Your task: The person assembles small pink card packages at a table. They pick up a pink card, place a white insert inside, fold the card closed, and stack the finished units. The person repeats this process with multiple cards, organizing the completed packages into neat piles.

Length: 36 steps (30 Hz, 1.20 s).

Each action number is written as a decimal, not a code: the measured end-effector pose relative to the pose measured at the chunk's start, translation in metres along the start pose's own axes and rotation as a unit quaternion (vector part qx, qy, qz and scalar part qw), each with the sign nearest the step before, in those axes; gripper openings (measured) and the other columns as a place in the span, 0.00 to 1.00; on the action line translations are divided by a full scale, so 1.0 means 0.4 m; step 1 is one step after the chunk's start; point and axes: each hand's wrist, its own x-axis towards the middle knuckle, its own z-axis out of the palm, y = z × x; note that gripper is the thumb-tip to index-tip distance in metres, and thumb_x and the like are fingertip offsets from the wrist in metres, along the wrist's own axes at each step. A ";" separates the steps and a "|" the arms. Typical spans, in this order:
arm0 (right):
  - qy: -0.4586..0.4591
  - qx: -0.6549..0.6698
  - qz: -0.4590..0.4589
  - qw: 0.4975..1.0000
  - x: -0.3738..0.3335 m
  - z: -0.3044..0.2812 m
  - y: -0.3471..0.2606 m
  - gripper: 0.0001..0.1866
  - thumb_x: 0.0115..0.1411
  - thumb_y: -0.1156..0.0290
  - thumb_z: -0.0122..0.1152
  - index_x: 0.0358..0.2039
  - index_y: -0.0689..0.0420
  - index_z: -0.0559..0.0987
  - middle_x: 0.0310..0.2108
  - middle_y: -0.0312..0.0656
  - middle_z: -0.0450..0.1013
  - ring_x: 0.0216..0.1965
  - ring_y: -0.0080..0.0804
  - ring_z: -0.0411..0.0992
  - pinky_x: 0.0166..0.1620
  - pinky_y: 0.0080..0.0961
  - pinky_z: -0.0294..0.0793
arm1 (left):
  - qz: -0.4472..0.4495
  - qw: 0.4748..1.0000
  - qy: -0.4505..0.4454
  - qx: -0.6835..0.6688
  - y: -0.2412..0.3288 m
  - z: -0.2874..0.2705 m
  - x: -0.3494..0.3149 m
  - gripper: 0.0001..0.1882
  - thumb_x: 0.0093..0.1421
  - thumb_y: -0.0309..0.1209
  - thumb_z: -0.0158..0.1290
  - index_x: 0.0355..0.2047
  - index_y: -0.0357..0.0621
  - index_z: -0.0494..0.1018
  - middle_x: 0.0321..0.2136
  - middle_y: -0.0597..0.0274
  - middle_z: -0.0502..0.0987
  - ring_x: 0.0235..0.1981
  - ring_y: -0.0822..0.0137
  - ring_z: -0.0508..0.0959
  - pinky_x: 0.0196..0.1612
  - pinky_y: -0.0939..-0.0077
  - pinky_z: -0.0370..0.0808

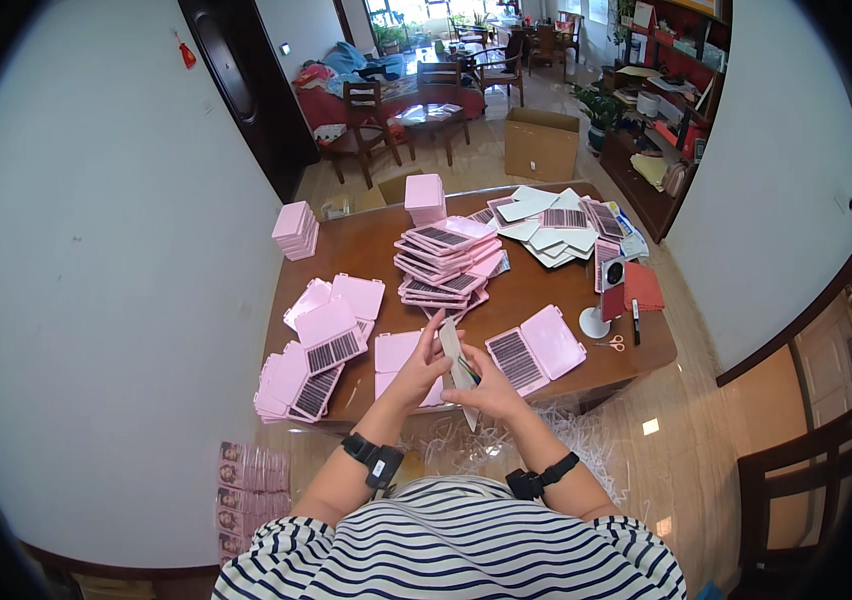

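Note:
Above the table's near edge, my left hand (420,368) and my right hand (492,390) both grip a thin pale card (451,345), tilted and seen nearly edge-on. Dark and coloured marks show on its side near my right fingers. Beneath my hands lies an open pink case (396,352), partly hidden by them. To the right is another open pink case (557,340), with rows of black strips like false lashes in one half. On the left several open pink cases (328,325) overlap in a loose heap.
Beyond my hands rises a stack of filled pink cases (446,262). Closed pink cases (296,230) stand at the far left corner. White cards (556,235) lie at the back right. Nearer are a round white stand (594,322), scissors (614,343) and a black marker (636,325).

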 end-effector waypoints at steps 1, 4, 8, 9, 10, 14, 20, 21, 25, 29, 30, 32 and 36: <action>0.012 -0.036 0.010 0.999 -0.013 -0.008 -0.001 0.60 0.43 0.55 0.84 0.70 0.61 0.57 0.62 0.52 0.68 0.62 0.41 0.69 0.61 0.36 0.71 | 0.007 1.000 -0.004 0.022 0.001 0.020 -0.003 0.53 0.60 0.42 0.63 0.76 0.51 0.41 0.68 0.44 0.61 0.68 0.55 0.64 0.70 0.57 0.60; 0.043 -0.151 -0.006 0.988 -0.055 -0.038 -0.004 0.57 0.44 0.46 0.80 0.68 0.61 0.62 0.61 0.54 0.69 0.61 0.46 0.70 0.61 0.36 0.70 | 0.030 0.999 -0.028 0.008 -0.004 0.062 0.000 0.51 0.62 0.45 0.63 0.76 0.52 0.44 0.65 0.44 0.65 0.65 0.54 0.69 0.68 0.56 0.64; 0.132 -0.155 0.050 0.978 -0.074 -0.107 -0.023 0.26 0.61 0.59 0.66 0.55 0.63 0.77 0.47 0.48 0.79 0.49 0.41 0.76 0.54 0.35 0.73 | 0.022 0.985 -0.025 -0.169 -0.009 0.082 -0.017 0.47 0.63 0.48 0.61 0.74 0.55 0.48 0.64 0.41 0.68 0.63 0.47 0.71 0.65 0.50 0.70; 0.153 -0.147 0.097 0.972 -0.074 -0.121 -0.030 0.22 0.62 0.62 0.64 0.52 0.63 0.79 0.43 0.47 0.80 0.46 0.41 0.77 0.51 0.36 0.74 | 0.024 0.973 -0.036 -0.226 -0.010 0.085 -0.024 0.46 0.64 0.49 0.60 0.74 0.55 0.48 0.63 0.41 0.68 0.63 0.45 0.72 0.65 0.49 0.71; 0.150 -0.170 0.066 0.972 -0.074 -0.135 -0.039 0.17 0.64 0.65 0.62 0.48 0.63 0.81 0.40 0.46 0.81 0.43 0.40 0.78 0.49 0.36 0.74 | 0.019 0.968 -0.061 -0.244 -0.010 0.088 -0.024 0.44 0.65 0.52 0.58 0.74 0.57 0.49 0.65 0.40 0.66 0.64 0.41 0.70 0.65 0.45 0.69; 0.169 -0.262 -0.069 0.948 -0.081 -0.139 -0.073 0.12 0.64 0.66 0.60 0.40 0.63 0.83 0.33 0.49 0.81 0.34 0.42 0.80 0.40 0.38 0.76 | -0.008 0.938 -0.108 -0.330 -0.025 0.093 -0.034 0.44 0.65 0.52 0.57 0.74 0.54 0.49 0.64 0.43 0.67 0.62 0.40 0.72 0.64 0.44 0.70; 0.176 -0.149 -0.084 0.969 -0.052 -0.101 -0.107 0.09 0.63 0.68 0.64 0.37 0.61 0.84 0.28 0.46 0.81 0.30 0.32 0.80 0.35 0.30 0.76 | -0.031 0.942 -0.086 -0.323 -0.059 0.073 -0.013 0.45 0.65 0.54 0.55 0.74 0.53 0.49 0.63 0.42 0.68 0.60 0.42 0.73 0.64 0.44 0.71; 0.165 -0.112 -0.032 0.979 -0.049 -0.101 -0.107 0.09 0.62 0.67 0.65 0.37 0.60 0.84 0.27 0.45 0.80 0.30 0.30 0.80 0.35 0.29 0.76 | -0.032 0.948 -0.073 -0.307 -0.059 0.069 -0.010 0.45 0.65 0.54 0.56 0.74 0.52 0.50 0.62 0.43 0.68 0.60 0.41 0.73 0.63 0.43 0.71; -0.064 -0.212 -0.066 0.973 -0.094 -0.140 -0.077 0.10 0.62 0.66 0.65 0.36 0.59 0.85 0.26 0.42 0.80 0.29 0.29 0.79 0.35 0.29 0.77 | -0.002 0.948 -0.056 -0.315 -0.026 0.037 0.001 0.44 0.64 0.54 0.57 0.73 0.52 0.53 0.62 0.43 0.69 0.60 0.39 0.73 0.62 0.41 0.72; -0.245 -0.438 0.085 0.861 -0.201 -0.228 -0.028 0.13 0.56 0.62 0.66 0.35 0.58 0.86 0.32 0.45 0.82 0.30 0.39 0.79 0.37 0.35 0.77 | 0.065 0.946 -0.021 -0.318 0.042 -0.041 -0.002 0.40 0.64 0.55 0.54 0.73 0.61 0.55 0.65 0.38 0.65 0.63 0.36 0.70 0.63 0.39 0.70; -0.266 -0.555 0.173 0.769 -0.215 -0.243 -0.019 0.14 0.54 0.61 0.66 0.34 0.57 0.86 0.33 0.47 0.82 0.31 0.42 0.79 0.38 0.36 0.78 | 0.059 0.948 -0.004 -0.313 0.054 -0.060 -0.007 0.40 0.64 0.55 0.55 0.73 0.63 0.55 0.66 0.38 0.64 0.64 0.36 0.69 0.64 0.39 0.69; -0.184 -0.583 0.174 0.772 -0.226 -0.258 -0.011 0.14 0.52 0.61 0.65 0.33 0.58 0.86 0.34 0.49 0.82 0.31 0.45 0.79 0.38 0.37 0.78 | 0.054 0.948 -0.019 -0.312 0.055 -0.075 -0.011 0.40 0.64 0.55 0.54 0.73 0.63 0.55 0.66 0.38 0.64 0.64 0.36 0.68 0.64 0.38 0.68; 0.018 -0.326 0.036 0.945 -0.134 -0.192 -0.028 0.14 0.58 0.62 0.66 0.33 0.60 0.84 0.28 0.46 0.80 0.28 0.37 0.77 0.35 0.33 0.75 | 0.011 0.951 -0.078 -0.298 0.019 -0.060 -0.005 0.43 0.63 0.57 0.56 0.73 0.62 0.53 0.66 0.40 0.65 0.64 0.36 0.69 0.64 0.36 0.68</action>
